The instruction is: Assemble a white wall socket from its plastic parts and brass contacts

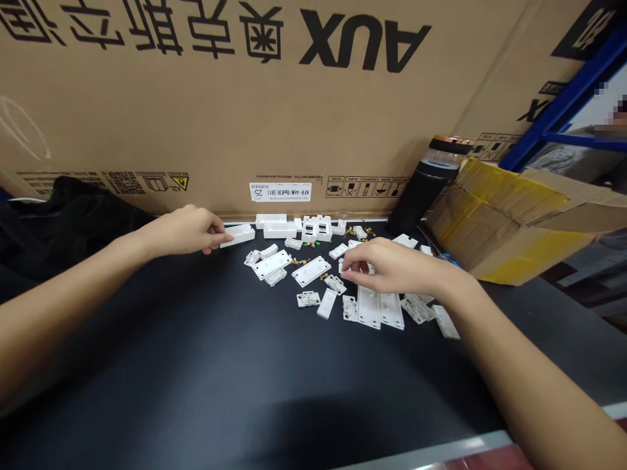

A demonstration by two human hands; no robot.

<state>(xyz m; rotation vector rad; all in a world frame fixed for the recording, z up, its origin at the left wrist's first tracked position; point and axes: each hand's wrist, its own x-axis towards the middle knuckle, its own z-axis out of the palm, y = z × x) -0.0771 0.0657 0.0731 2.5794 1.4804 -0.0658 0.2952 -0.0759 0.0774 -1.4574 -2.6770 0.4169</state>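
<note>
My left hand (189,230) pinches the near end of a white plastic housing (240,234) at the far left of the scattered parts. More white housings (279,230) stand beside it along the carton's foot. My right hand (385,266) hovers over the right part of the pile with thumb and fingers curled together; whatever lies between the fingertips is hidden. Beneath it are long white plates (368,307). Around both hands lie flat white covers (312,271), small white inserts (308,299) and tiny brass pieces (300,262).
A large cardboard carton (235,117) walls off the back of the black table (196,378). At the right stand a black bottle (416,189) and an open, taped cardboard box (509,222). Dark cloth (63,228) lies at the left. A blue metal frame (563,98) rises behind the box.
</note>
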